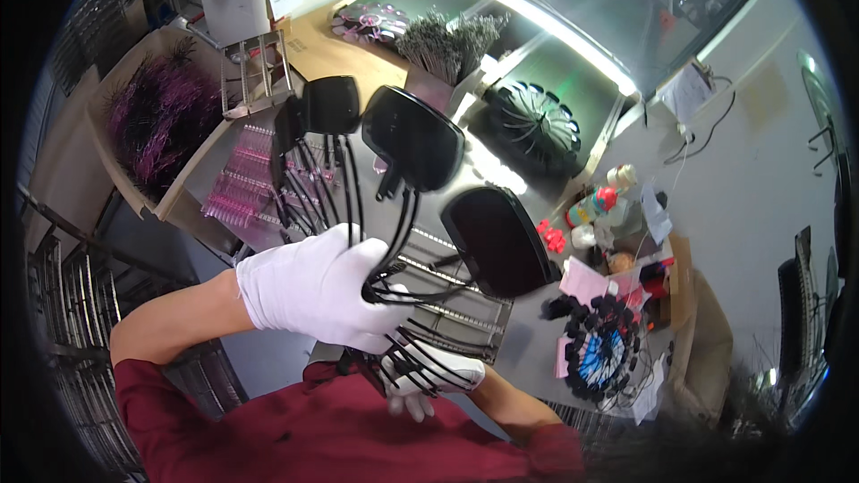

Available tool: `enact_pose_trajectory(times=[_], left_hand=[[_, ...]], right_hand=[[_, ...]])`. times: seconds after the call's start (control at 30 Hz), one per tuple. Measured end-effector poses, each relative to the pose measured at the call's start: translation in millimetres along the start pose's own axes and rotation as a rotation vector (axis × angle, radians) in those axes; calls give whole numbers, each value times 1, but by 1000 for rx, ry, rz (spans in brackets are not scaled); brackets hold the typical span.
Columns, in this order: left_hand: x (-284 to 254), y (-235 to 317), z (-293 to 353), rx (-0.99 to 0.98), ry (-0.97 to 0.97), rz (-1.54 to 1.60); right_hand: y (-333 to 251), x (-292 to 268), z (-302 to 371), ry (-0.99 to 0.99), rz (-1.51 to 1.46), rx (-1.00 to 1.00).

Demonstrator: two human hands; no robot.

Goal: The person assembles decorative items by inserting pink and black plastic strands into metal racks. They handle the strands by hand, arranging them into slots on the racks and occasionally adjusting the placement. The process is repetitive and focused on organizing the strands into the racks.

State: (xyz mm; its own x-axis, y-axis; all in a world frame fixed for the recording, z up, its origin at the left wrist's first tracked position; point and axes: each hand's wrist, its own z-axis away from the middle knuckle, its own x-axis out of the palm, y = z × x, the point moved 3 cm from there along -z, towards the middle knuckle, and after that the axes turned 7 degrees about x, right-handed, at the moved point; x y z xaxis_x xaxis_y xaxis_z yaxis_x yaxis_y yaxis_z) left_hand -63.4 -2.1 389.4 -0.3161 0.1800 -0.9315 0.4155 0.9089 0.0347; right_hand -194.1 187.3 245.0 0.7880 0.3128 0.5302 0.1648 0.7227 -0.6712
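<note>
My left hand (313,291), in a white glove, is closed around a cluster of thin, curved black stems (407,224). Glossy black paddle-shaped heads with rounded corners top these stems, fanned upward and to the right; a large head (413,139) stands in the middle and another head (497,241) tilts to the right. Lower down, close to my chest, my right hand (438,370), also gloved in white, grips the lower black stems. Several of them cross over its back, and its fingers are partly hidden.
Behind my hands lie metal racks (447,286) and pink strips (243,170) on the table. A carton (170,201) of purple-black wiry pieces stands at left. Under the lamp sits a round black bundle (537,125). At right are a spray can (586,207) and a blue-and-black cluster (601,358).
</note>
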Motion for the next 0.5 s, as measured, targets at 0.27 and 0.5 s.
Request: enact_pose_trajectory(times=[0.27,0.5], left_hand=[[0,-11,-13,53,45,72],[54,-25,-28,50,-82,83]], right_hand=[[30,-5,-27,-193,-498,-246],[-5,-5,-10,568,628,-160]])
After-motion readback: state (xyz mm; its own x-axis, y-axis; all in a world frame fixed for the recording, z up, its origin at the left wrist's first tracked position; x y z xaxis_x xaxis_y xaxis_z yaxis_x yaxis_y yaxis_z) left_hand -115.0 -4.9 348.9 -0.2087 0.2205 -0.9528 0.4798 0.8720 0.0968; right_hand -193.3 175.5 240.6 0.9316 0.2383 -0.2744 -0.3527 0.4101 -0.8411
